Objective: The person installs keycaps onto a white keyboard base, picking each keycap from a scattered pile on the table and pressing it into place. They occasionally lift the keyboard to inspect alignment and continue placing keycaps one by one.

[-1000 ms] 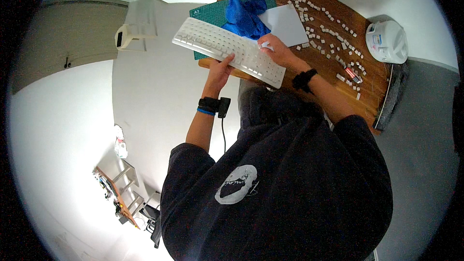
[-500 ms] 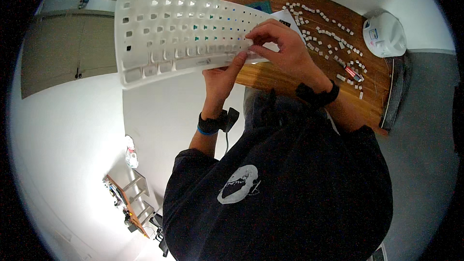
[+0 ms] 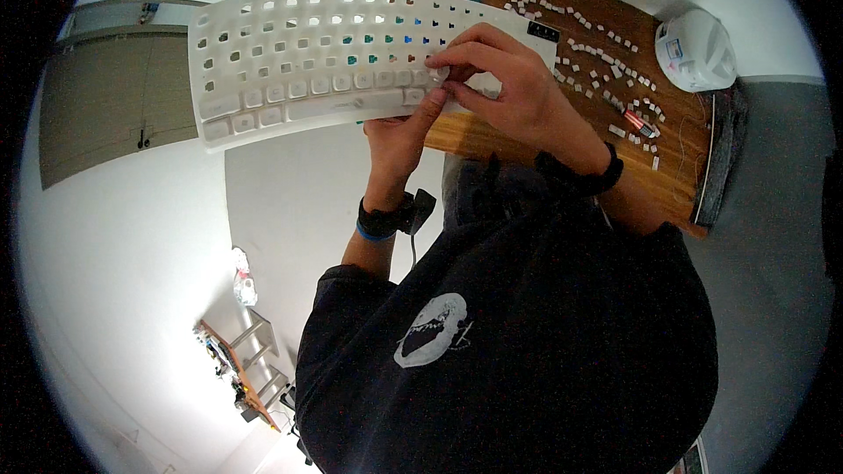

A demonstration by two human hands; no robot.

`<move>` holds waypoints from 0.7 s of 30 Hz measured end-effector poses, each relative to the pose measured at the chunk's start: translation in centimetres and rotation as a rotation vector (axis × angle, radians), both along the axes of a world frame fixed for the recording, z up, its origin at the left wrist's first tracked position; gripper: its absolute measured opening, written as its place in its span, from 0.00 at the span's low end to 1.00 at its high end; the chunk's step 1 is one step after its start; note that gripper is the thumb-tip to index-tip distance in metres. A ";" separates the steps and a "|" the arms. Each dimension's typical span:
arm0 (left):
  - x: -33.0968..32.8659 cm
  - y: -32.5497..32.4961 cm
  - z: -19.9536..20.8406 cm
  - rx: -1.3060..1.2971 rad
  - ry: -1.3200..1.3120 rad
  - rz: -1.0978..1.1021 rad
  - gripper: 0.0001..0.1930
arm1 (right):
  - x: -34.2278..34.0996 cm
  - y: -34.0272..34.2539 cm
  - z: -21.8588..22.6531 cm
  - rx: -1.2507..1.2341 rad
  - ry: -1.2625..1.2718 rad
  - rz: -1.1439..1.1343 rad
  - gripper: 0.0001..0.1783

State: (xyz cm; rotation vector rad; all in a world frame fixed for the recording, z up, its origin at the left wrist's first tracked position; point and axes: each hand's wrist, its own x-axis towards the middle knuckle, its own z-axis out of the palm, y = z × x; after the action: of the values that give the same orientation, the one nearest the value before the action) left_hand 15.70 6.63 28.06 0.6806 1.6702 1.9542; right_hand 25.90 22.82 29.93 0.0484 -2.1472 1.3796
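A long white keyboard shell [image 3: 314,53] is held up and angled over the left side of the wooden table. Its lower rows carry pale keycaps [image 3: 298,88] and a wide space bar [image 3: 327,108]; open square holes fill the rows above, some showing bits of blue and green. My left hand [image 3: 399,145] grips the shell's near edge, thumb on top and fingers hidden beneath. Against the right part of the lower key rows, my right hand [image 3: 514,79] has thumb and index finger closed round a small white keycap [image 3: 438,75].
Many loose white keycaps [image 3: 606,58] lie scattered across the wooden table [image 3: 492,136]. Among them is a red and white tube-like item [image 3: 636,121]. A white bucket [image 3: 696,51] stands at the table's right edge. Past the shell's right end shows a small black strip [image 3: 543,32].
The keyboard shell has shifted a little left and tipped, so its key rows show more plainly. My right fingers have moved slightly left along it; my left hand keeps its grip.
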 end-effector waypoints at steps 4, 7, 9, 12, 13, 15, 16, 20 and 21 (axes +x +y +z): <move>0.2 0.2 0.2 0.013 0.010 -0.006 0.22 | 0.1 0.1 -0.3 0.008 0.003 -0.009 0.19; 0.5 0.4 0.6 0.005 0.029 -0.008 0.22 | 0.5 0.4 0.3 -0.009 -0.001 -0.005 0.18; 0.6 0.3 0.7 0.000 0.037 -0.014 0.22 | 0.7 0.5 0.5 -0.053 -0.026 -0.002 0.17; 0.6 0.3 0.6 -0.018 0.045 -0.015 0.21 | 1.0 0.8 0.5 -0.096 -0.068 -0.006 0.16; 0.7 0.3 0.6 -0.019 0.048 -0.010 0.21 | 1.1 0.9 0.4 -0.107 -0.082 -0.008 0.16; 1.0 0.5 0.7 -0.022 0.050 0.002 0.20 | 1.3 1.2 0.1 -0.098 -0.076 -0.008 0.16; 1.1 0.7 1.0 -0.024 0.048 0.007 0.20 | 1.4 1.3 0.0 -0.094 -0.073 -0.008 0.16; 1.2 0.9 1.2 -0.073 0.038 -0.020 0.20 | 1.9 1.5 -0.1 -0.113 -0.092 -0.026 0.16; 1.2 0.9 1.3 -0.089 0.058 -0.022 0.20 | 1.9 1.5 -0.1 -0.122 -0.089 -0.026 0.16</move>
State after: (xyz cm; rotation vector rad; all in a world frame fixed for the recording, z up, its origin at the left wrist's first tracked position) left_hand 16.90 7.56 29.37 0.7245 1.7657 1.8492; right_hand 27.77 24.34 29.83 -0.0901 -2.1233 1.5200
